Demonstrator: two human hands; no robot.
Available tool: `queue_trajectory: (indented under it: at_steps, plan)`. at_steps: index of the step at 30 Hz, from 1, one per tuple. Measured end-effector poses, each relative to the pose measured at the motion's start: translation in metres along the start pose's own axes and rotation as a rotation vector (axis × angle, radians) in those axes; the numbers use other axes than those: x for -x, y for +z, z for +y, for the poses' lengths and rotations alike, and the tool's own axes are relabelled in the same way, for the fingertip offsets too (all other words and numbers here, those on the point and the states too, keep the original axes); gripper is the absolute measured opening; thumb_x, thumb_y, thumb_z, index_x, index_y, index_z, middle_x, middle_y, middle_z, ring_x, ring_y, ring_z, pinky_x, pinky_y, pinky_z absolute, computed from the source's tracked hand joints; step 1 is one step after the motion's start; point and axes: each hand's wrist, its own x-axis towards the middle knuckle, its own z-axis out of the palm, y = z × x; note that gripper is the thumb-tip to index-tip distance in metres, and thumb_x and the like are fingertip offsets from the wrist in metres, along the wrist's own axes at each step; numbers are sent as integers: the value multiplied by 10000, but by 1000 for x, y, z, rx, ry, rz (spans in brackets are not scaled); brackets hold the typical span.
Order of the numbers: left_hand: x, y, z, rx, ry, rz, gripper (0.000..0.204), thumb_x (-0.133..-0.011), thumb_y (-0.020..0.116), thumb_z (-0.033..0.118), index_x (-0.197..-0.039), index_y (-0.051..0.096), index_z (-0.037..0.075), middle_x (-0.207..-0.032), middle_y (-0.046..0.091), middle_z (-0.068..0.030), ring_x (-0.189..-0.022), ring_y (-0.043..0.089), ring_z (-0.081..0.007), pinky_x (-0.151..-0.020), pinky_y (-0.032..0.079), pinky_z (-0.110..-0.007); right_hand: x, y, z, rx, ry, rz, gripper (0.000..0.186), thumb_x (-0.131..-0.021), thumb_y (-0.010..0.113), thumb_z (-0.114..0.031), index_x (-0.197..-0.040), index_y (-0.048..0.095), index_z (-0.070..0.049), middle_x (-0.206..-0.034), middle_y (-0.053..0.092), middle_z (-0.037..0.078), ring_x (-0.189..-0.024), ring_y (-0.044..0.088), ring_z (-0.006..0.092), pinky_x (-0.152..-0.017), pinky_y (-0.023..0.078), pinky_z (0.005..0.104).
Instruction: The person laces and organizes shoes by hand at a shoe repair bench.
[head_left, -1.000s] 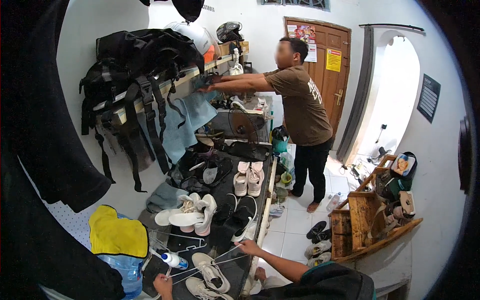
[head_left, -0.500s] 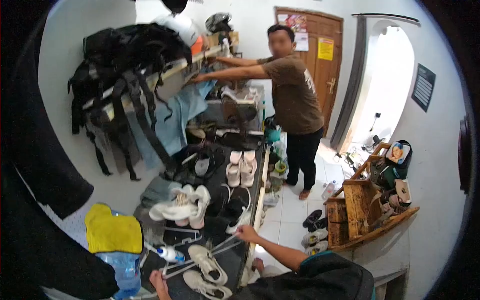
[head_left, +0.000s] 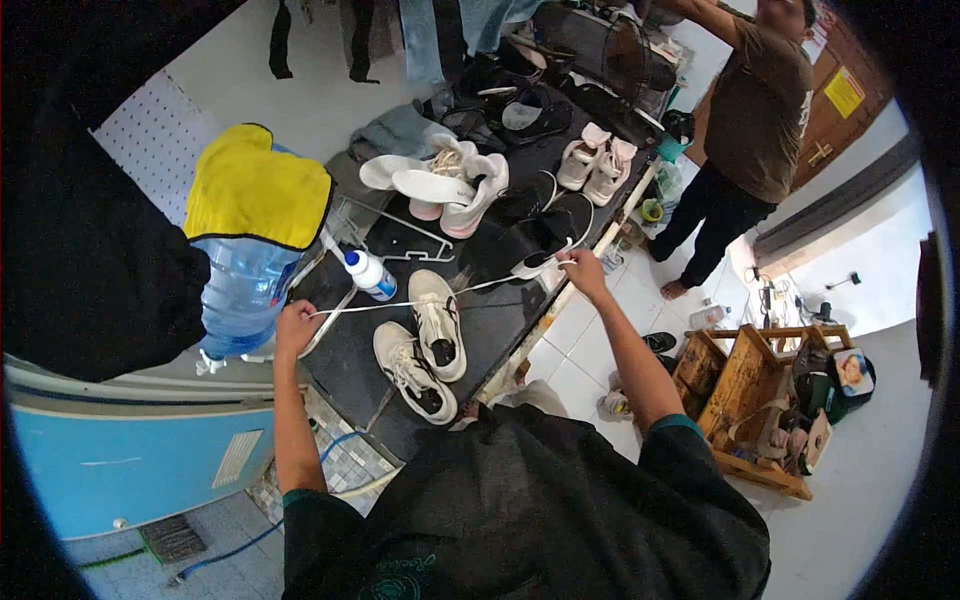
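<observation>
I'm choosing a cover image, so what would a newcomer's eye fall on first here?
Probably the bright yellow, black-edged cloth draped over a translucent blue plastic jug at the left. Next, the thin white cord stretched between the person's left hand and right hand, passing across a pair of cream sneakers on the dark tabletop at centre.

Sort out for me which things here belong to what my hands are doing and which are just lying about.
Seemingly part of the job:
left hand and right hand, pinching the lace
white lace, stretched between them
beige shoes, nearest the lace

Apparently just lying about:
white bottle with blue cap
yellow cloth
large clear bottle
pink shoes
</observation>
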Motion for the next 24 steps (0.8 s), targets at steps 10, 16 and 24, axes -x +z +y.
queue_trajectory:
  at_steps: [10,16,24]
  plan:
    - [33,28,79,229,-60,-533,283,-842,668,244,-1065,693,71,-854,700,-94,-731,672,-183,-627,529,-295,58,26,-116,311,-513,-494,308,-751,707,-281,-972,667,-70,-895,669,131,-886,630,338,-799,501,434]
    - [19,127,131,91,111,49,364,-739,734,279,-1014,647,58,-991,647,-152,-932,616,-326,-805,486,-415,28,152,-161,24,-495,-263,208,-756,661,-176,-900,651,-27,-900,652,186,-856,641,356,-750,518,442]
    - [44,176,137,-231,-118,3,532,-750,706,220,-1242,542,105,-1192,584,-109,-1105,522,-325,-914,402,-468,22,183,-157,260,-641,-361,169,-758,638,-152,-864,636,-21,-882,629,181,-845,642,361,-729,536,446]
